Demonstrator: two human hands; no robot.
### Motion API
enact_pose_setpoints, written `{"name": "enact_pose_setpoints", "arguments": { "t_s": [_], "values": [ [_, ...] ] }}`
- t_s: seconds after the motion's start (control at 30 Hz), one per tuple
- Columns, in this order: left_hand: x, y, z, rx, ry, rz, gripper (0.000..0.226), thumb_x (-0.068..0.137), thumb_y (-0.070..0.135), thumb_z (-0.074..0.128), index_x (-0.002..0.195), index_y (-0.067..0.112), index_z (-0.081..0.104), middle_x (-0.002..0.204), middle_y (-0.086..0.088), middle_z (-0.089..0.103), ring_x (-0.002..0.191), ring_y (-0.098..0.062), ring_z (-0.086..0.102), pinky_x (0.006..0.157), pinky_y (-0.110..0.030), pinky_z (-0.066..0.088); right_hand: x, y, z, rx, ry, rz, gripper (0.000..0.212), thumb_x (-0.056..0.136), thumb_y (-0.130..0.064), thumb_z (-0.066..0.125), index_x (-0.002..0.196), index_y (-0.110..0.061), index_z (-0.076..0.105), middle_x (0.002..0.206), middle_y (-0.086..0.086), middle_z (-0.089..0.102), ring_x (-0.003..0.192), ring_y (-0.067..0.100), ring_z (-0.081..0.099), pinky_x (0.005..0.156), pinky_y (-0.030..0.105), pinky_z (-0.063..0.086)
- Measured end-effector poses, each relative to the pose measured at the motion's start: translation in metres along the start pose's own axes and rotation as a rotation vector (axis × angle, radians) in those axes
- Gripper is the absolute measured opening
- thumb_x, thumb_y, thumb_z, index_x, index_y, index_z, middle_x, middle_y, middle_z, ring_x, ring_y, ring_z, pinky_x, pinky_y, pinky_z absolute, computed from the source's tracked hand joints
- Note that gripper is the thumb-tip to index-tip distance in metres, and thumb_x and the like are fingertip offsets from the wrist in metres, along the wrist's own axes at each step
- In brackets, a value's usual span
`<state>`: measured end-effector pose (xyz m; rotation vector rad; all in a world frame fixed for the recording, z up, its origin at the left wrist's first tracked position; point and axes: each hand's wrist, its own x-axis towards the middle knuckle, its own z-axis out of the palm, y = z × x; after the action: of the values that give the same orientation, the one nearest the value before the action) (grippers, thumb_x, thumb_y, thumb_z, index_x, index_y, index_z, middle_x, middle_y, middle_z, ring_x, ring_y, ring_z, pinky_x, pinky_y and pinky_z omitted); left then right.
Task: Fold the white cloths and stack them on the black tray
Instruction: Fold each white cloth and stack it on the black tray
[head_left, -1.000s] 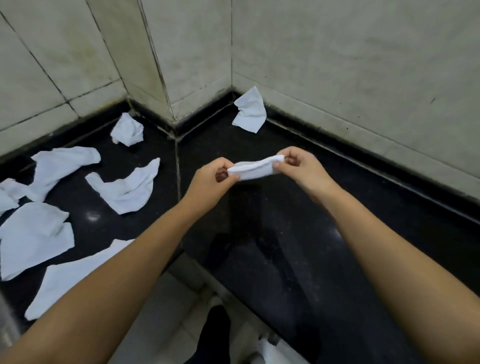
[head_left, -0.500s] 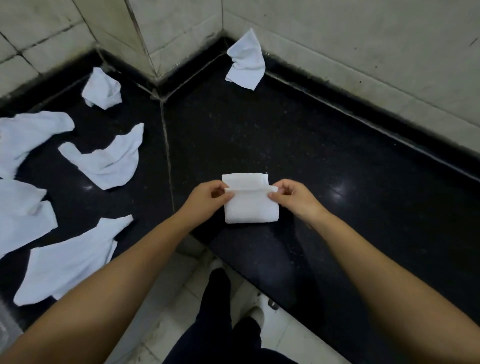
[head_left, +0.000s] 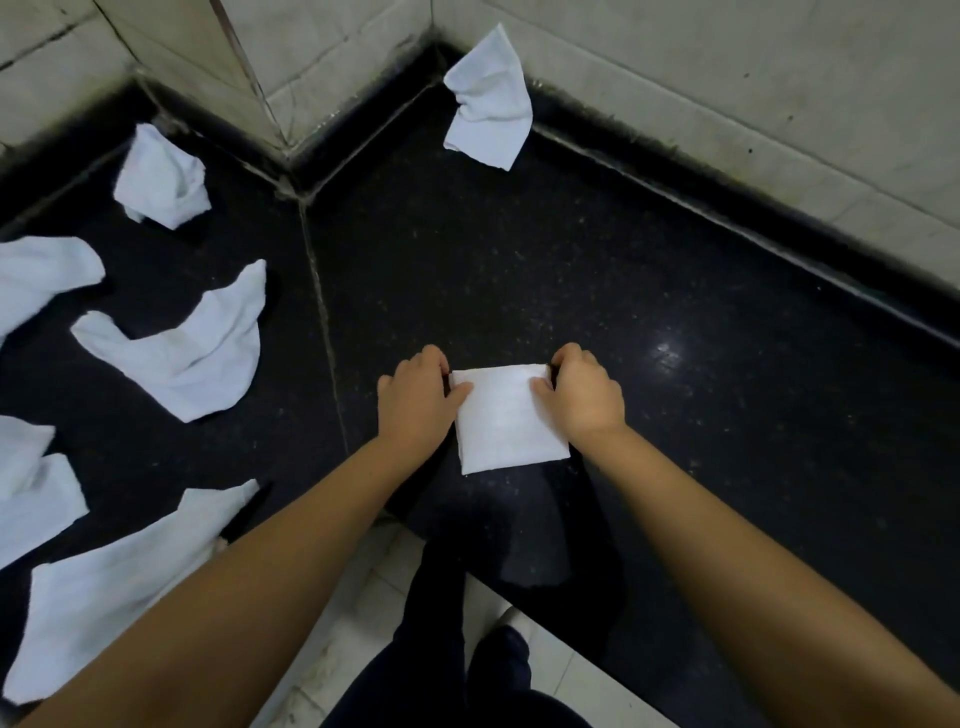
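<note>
A folded white cloth (head_left: 506, 421) lies flat as a small rectangle on the black stone counter (head_left: 675, 415), near its front edge. My left hand (head_left: 418, 397) pinches the cloth's far left corner, thumb on top and fingers curled behind the edge. At the far right corner my right hand (head_left: 582, 397) pinches it the same way. Several unfolded white cloths lie on the counter's left part, among them a curved one (head_left: 182, 358), a crumpled one (head_left: 161, 182) and a long one (head_left: 104, 587). No separate black tray shows.
One more crumpled cloth (head_left: 488, 104) leans in the far corner against the tiled wall (head_left: 727, 78). A tiled wall pillar (head_left: 234, 62) juts out between the two counter parts. Below the counter's front edge are my dark trousers (head_left: 441, 649) and pale floor tiles (head_left: 561, 670).
The cloth was held up in the air between both hands, then came down to the counter. Its top flap has been folded over and now lies flat as one rectangle.
</note>
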<state>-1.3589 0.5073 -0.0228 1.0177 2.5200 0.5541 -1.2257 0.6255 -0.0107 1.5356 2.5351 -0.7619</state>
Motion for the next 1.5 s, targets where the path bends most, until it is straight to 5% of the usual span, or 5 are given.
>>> {"name": "enact_pose_setpoints", "arguments": {
  "t_s": [0.3,0.5,0.8,1.17,1.5],
  "values": [
    [-0.032,0.018,0.014,0.202,-0.069,-0.107,0.032,0.093,0.033,0.047,0.116,0.011,0.054,0.125,-0.009,0.043,0.116,-0.026,0.041,0.097,-0.041,0.035,-0.026,-0.016,0.006,-0.157,-0.112,0.017,0.030,0.092,-0.018,0.044,0.120,-0.009,0.054,0.120,0.010,0.057,0.111,0.028,0.053,0.093,0.037,0.039],
    [-0.055,0.040,-0.018,-0.517,-0.060,-0.080,0.011,0.090,0.016,0.056,0.088,0.010,0.047,0.074,0.003,0.051,0.072,-0.016,0.050,0.055,-0.020,0.037,-0.055,0.012,-0.044,0.636,-0.132,0.074,0.015,0.087,-0.011,0.057,0.102,-0.011,0.054,0.095,0.004,0.059,0.083,0.018,0.057,0.064,0.026,0.047],
    [-0.118,0.115,-0.018,-1.154,-0.401,-0.287,0.045,0.089,0.000,0.055,0.133,0.002,0.046,0.125,-0.014,0.059,0.107,-0.024,0.060,0.089,-0.039,0.051,-0.157,0.090,-0.098,1.209,-0.044,0.053,0.018,0.091,-0.005,0.053,0.108,-0.004,0.060,0.101,0.008,0.066,0.087,0.019,0.064,0.072,0.030,0.054],
    [-0.240,0.221,0.063,-0.920,-1.011,-0.034,0.013,0.092,0.004,0.052,0.092,0.012,0.061,0.096,-0.005,0.067,0.088,-0.017,0.064,0.076,-0.035,0.053,-0.346,0.225,-0.078,1.424,0.487,0.386,0.014,0.092,-0.009,0.055,0.104,-0.007,0.063,0.106,0.012,0.067,0.094,0.025,0.065,0.085,0.042,0.052],
    [-0.418,0.304,0.153,-0.656,-1.335,0.174,0.015,0.092,0.003,0.050,0.086,0.012,0.061,0.091,-0.005,0.066,0.082,-0.018,0.062,0.079,-0.034,0.052,-0.534,0.340,-0.044,1.524,0.896,0.674,0.014,0.092,-0.010,0.054,0.090,-0.019,0.065,0.087,-0.001,0.069,0.078,0.014,0.064,0.072,0.027,0.050]
  ]
}}
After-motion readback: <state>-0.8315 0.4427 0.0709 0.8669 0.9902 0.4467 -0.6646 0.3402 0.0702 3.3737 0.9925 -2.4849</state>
